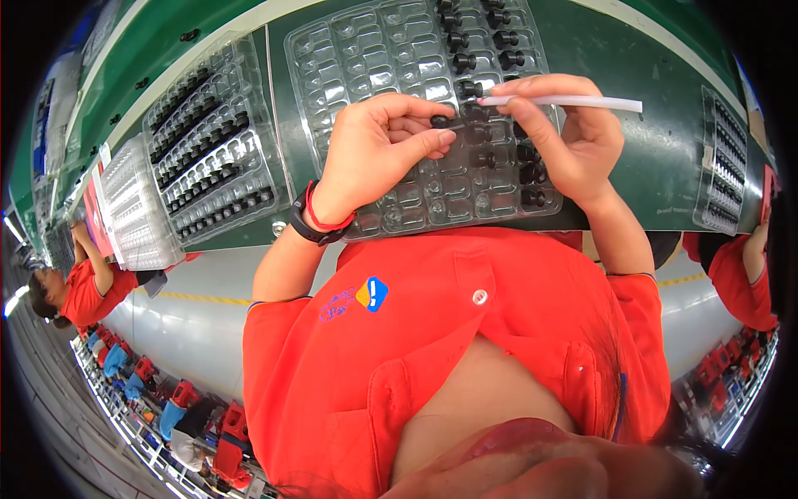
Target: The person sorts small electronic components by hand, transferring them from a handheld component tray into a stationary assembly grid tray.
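Note:
Pinched between the thumb and forefinger of my left hand (384, 145) is a small round black part (440, 121). My right hand (573, 133) grips a slim white stick (594, 102), its inner end close to a black part in the tray. Both hands are over a clear plastic blister tray (362, 71) with rows of moulded pockets. Short black cylindrical parts (464, 62) fill pockets along its right-hand columns, and others (532, 196) lie near its right front corner. Pockets in the left columns look bare. My fingers hide some of the middle pockets.
On the left, another clear tray (212, 137) carries rows of black parts, beside stacked clear trays (137, 200). A further filled tray (721, 162) stands at the far right. All rest on the green bench (640, 179). A person in red (91, 291) works at the left.

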Motion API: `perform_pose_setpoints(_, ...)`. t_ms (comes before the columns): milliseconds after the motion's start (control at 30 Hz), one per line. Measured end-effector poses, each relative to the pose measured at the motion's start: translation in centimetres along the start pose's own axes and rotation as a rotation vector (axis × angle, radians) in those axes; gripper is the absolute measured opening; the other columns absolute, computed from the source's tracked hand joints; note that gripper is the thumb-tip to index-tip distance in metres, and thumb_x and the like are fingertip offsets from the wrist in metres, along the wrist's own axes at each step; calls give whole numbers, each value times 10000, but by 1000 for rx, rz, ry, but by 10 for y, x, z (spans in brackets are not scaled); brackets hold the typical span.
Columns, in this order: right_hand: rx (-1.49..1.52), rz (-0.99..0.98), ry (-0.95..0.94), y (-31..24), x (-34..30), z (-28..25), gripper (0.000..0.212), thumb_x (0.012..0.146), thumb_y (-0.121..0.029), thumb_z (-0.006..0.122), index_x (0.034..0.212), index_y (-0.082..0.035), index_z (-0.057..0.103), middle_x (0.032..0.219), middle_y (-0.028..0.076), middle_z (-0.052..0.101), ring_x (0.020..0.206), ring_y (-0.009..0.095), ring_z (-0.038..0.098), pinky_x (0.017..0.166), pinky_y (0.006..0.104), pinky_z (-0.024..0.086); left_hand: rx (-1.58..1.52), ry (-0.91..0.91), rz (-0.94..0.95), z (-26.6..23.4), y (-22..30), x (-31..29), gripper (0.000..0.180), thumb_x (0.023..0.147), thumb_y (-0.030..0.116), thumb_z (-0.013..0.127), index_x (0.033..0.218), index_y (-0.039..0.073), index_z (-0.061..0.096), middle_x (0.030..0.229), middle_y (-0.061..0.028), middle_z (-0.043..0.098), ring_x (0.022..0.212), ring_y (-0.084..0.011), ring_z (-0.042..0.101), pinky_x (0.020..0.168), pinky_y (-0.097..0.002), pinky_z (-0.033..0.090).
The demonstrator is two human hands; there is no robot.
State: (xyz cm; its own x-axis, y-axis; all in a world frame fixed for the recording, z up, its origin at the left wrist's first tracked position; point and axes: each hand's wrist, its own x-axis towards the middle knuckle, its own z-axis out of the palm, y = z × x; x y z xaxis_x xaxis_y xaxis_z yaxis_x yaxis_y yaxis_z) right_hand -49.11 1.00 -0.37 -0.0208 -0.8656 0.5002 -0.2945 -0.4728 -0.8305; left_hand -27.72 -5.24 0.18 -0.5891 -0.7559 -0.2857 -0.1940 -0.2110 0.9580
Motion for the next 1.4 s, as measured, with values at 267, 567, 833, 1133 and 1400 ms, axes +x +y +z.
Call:
perform_pose_setpoints(267,-64,-63,-16,3,0,-7,158,859,102,608,1011,67,581,990,172,655,893,243,679,758,305,566,-126,10,-2,-1,3,-1,200,791,-16,725,980,-46,665,861,-102,696,742,-114,691,658,-208,558)
perform_pose_setpoints(567,-22,-105,9,3,2,-6,176,834,109,635,998,65,591,973,145,656,890,237,686,779,305,557,565,-97,610,21,11,-19,369,724,28,753,1080,94,679,838,-62,654,657,-177,605,582,-270,476)
perform_pose_setpoints(833,-87,-85,6,0,2,-7,174,833,111,633,997,71,592,966,155,665,886,225,682,768,296,556,1016,-242,824,28,15,-21,249,729,93,700,971,63,649,788,-62,559,620,-218,581,537,-321,477)
perform_pose_setpoints(1133,-88,-43,-16,-5,-2,-7,183,849,114,610,1024,72,577,989,188,669,896,222,662,789,297,539,1109,-275,833,32,5,-23,272,768,104,604,1033,55,636,815,-77,521,663,-216,589,519,-339,503)
perform_pose_setpoints(1400,-62,4,17,1,-4,-7,159,872,102,585,1027,69,565,1001,202,655,862,221,657,781,305,543,1196,207,765,-73,46,38,187,791,191,662,944,83,673,931,-114,618,829,-307,631,709,-393,535)
